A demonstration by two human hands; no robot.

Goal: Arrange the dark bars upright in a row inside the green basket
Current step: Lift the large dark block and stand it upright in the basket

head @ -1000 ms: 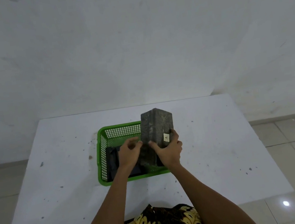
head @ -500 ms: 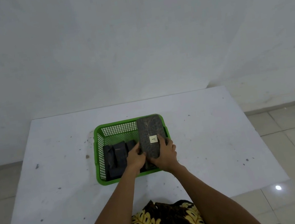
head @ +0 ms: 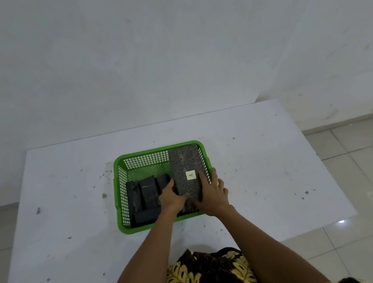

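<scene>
Both hands were clamped on the large speckled bar (head: 186, 169), the left hand (head: 171, 197) on its left flank, the right hand (head: 211, 192) on its right, inside the green basket (head: 120, 194). It lay flat, not upright. Smaller dark bars (head: 148, 192) sat just left of the left hand. Tipping the big bar up could likely knock those over, or tilt the light basket on the table (head: 68, 210).

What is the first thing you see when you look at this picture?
A bright green basket in the middle of the white table stands out most. Inside it, along its right side, both hands, left and right, grip a big speckled dark bar with a small label marked A. Smaller dark bars sit in the basket's left part.
</scene>
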